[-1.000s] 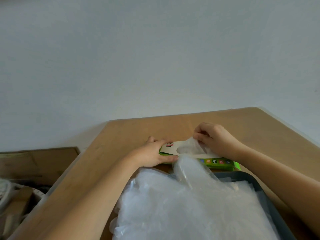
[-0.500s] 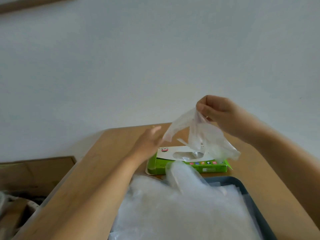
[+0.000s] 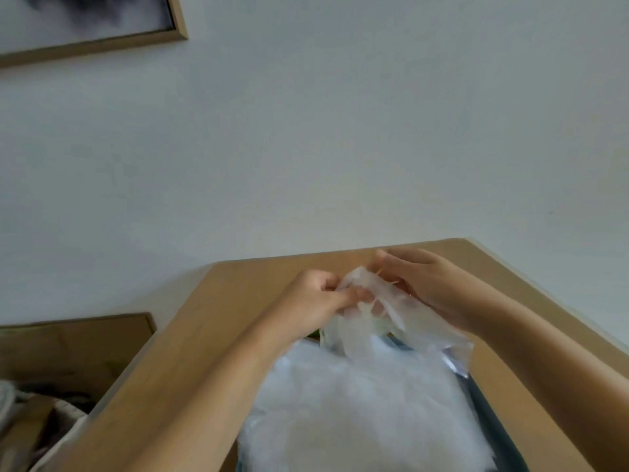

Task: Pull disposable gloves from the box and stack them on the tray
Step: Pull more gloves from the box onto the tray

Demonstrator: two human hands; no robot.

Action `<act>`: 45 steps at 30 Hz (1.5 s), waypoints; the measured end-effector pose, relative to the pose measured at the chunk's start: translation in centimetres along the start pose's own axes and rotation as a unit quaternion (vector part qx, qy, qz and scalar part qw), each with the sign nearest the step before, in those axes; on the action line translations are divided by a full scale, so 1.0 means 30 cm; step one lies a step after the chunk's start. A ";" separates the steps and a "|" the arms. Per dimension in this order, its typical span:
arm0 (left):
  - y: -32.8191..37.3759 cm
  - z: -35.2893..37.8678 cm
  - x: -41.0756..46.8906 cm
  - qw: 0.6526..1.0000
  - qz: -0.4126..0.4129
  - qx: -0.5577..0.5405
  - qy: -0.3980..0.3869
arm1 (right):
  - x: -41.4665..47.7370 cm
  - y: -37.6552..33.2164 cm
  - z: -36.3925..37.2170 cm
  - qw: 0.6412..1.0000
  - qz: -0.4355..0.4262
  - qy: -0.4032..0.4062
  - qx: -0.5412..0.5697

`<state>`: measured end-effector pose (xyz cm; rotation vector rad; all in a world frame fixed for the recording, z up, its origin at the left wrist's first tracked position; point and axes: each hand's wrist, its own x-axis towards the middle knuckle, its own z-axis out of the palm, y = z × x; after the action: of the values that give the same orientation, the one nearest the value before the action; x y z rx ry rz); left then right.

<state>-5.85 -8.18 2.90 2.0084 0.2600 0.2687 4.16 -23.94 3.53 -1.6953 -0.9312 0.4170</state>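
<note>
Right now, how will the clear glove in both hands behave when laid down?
Probably floppy: the glove sags and creases between the left hand and right hand. Likely light and thin, being see-through; it may slide on the pile.

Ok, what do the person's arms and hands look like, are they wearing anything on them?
Nothing visible is worn. The left hand and right hand have no gloves, rings or watch; the left forearm and right forearm show no sleeves.

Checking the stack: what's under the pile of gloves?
The dark tray, only its right rim showing. The pile of gloves covers its floor, so anything else beneath cannot be seen.
</note>
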 end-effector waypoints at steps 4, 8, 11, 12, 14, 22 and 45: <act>0.003 -0.042 -0.056 0.989 -0.083 -0.119 0.015 | -0.112 0.012 -0.042 0.993 -0.043 -0.110 -0.022; 0.012 -0.069 -0.103 0.978 -0.133 -0.159 0.008 | -0.181 0.017 -0.011 0.975 -0.099 -0.069 -0.188; 0.018 -0.084 -0.144 0.972 -0.158 -0.171 -0.019 | -0.200 0.019 0.040 0.964 -0.150 0.016 -0.218; 0.016 -0.090 -0.156 0.968 -0.169 -0.184 -0.024 | -0.201 0.021 0.053 0.963 -0.155 0.033 -0.220; 0.014 -0.102 -0.180 0.956 -0.194 -0.220 -0.025 | -0.208 0.020 0.079 0.966 -0.141 0.023 -0.217; -0.034 -0.140 -0.233 0.929 -0.225 -0.293 -0.017 | -0.231 0.074 0.191 0.993 -0.038 0.044 -0.099; -0.066 -0.156 -0.239 0.850 -0.088 0.506 0.117 | -0.195 0.197 0.108 0.932 0.186 0.064 -0.304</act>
<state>-14.21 -5.49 2.60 2.9655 0.8834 0.2888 0.45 -26.77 -4.06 -2.4563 -0.6717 0.2692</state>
